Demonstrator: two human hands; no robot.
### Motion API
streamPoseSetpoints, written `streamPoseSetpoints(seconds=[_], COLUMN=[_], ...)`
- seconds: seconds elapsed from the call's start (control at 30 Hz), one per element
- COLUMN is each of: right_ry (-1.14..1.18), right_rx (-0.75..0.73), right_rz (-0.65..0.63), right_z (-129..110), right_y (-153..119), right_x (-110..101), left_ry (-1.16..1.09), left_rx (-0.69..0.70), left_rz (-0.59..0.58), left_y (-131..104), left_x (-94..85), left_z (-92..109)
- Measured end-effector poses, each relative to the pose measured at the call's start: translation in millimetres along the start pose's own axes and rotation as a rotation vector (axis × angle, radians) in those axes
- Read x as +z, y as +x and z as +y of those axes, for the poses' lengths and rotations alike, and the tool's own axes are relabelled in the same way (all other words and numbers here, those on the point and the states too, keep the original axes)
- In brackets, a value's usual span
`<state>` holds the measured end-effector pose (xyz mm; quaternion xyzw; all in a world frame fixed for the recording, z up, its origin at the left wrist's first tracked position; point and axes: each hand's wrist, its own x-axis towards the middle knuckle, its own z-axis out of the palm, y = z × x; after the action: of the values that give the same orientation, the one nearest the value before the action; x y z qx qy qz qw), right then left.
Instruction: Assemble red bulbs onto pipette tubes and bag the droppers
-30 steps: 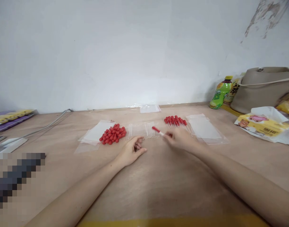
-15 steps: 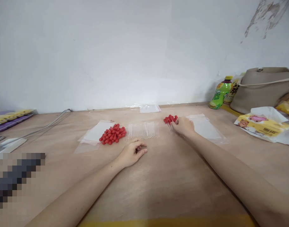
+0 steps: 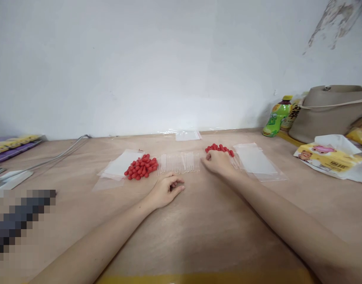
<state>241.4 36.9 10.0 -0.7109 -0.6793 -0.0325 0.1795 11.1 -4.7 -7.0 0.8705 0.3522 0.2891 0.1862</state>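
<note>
My left hand (image 3: 166,191) rests on the table, fingers loosely curled and thumb apart, holding nothing. Just beyond it lies a row of clear thin glass dropper tubes (image 3: 178,163). A heap of red rubber bulbs (image 3: 141,167) sits to the row's left. My right hand (image 3: 218,161) is at the right, over the stems of a row of red-bulbed droppers (image 3: 219,148). Its fingers are bent, with a small gap between thumb and forefinger and nothing visible held. It covers most of the stems; a few show on its right side.
Clear plastic bags lie at left (image 3: 118,167) and right (image 3: 256,159), with a small bag (image 3: 187,136) by the wall. A green bottle (image 3: 277,116), a grey-brown bag (image 3: 325,112) and a tissue pack (image 3: 330,156) stand at right. A cable (image 3: 62,154) runs along the left.
My right hand has shifted left and slightly nearer, uncovering more red bulbs and some stems at the row's right end. My left hand stays put.
</note>
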Motion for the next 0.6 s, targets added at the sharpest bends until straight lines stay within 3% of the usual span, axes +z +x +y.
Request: streamPoseSetpoints(seconds=[0.17, 0.4, 0.5, 0.6], right_ry=[-0.031, -0.052, -0.056, -0.100], right_rx=[0.060, 0.112, 0.081, -0.062], right_rz=[-0.109, -0.162, -0.142, -0.027], right_z=[-22, -27, -29, -26], right_y=[7, 18, 6, -19], right_x=[8, 11, 4, -5], left_ry=[0.007, 0.032, 0.099, 0.219], left_rx=[0.002, 0.031, 0.046, 0.005], left_rz=[-0.007, -0.001, 0.137, 0.341], left_y=[1, -2, -4, 1], left_x=[-0.5, 0.2, -4.1, -23.7], left_z=[-1, 5, 8, -2])
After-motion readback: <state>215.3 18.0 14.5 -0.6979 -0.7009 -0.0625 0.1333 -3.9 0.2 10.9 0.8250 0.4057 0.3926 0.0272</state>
